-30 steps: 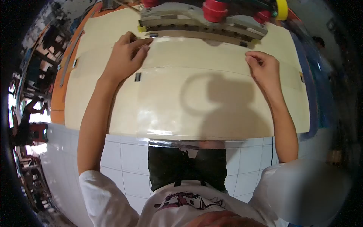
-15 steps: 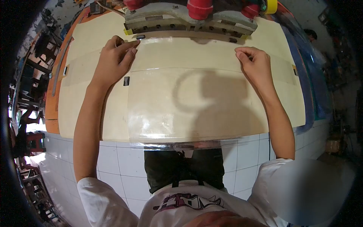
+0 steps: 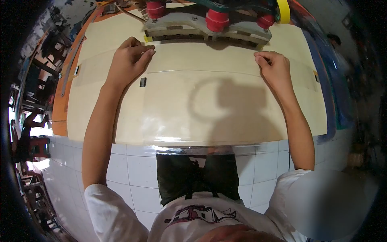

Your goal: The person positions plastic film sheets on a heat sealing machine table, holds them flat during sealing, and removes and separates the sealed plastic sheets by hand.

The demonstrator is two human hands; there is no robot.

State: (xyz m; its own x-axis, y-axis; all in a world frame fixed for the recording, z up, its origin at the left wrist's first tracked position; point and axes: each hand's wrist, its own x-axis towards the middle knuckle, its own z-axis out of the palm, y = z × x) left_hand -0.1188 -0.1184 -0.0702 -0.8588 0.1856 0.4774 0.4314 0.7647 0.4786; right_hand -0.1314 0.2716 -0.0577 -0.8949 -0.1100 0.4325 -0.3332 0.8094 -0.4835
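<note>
A clear plastic sheet [image 3: 201, 121] lies flat over the cream tabletop, its near edge hanging past the table's front. My left hand [image 3: 131, 60] is closed in a pinch near the sheet's far left corner, just in front of the press bar. Close to the far right corner, my right hand [image 3: 276, 68] pinches in the same way, thumb against forefinger. The thin film between the fingertips is hard to make out. Beyond both hands, the grey metal press bar [image 3: 201, 30] with red knobs sits low over the sheet's far edge.
A small black block [image 3: 142, 82] lies beside the sheet's left edge, and another black piece [image 3: 317, 78] is at the right. A yellow tape roll [image 3: 284, 11] hangs by the press. Blue plastic [image 3: 322, 80] lines the table's right side. A steel ruler [image 3: 69, 68] lies left.
The press bar has come down, covering the brown strip and the two small black stops that showed before. Both hands keep their pinch; the whole view has shifted slightly.
</note>
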